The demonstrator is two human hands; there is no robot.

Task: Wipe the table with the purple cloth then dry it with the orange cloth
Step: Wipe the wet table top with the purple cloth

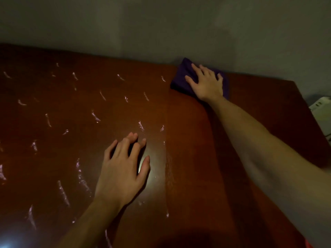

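Head view. A dark reddish-brown wooden table [188,158] with a glossy top fills most of the frame, its far edge against a plain grey wall [161,24]. The lighting is dim.

The dark purple folded cloth [179,78] lies on the table at the far edge, right of centre, touching or just short of the wall. The right hand [206,83] rests flat on top of this cloth, palm down, fingers spread and extended toward the wall; it presses on the cloth rather than gripping it. The right forearm runs back diagonally to the lower right corner of the frame.

The left hand [123,169] rests on the bare table nearer the camera, left of centre, well apart from the cloth. Its fingers are loosely spread and slightly bent, fingertips on the surface; it holds nothing.

White streaky smears [95,117] are scattered across the left and centre of the table. The portion right of a straight line running front to back near the middle shows no such marks.

At the right edge of the frame, beyond the table's corner, part of a white object [322,104] is visible; its identity cannot be determined.

The orange cloth does not appear in this view.
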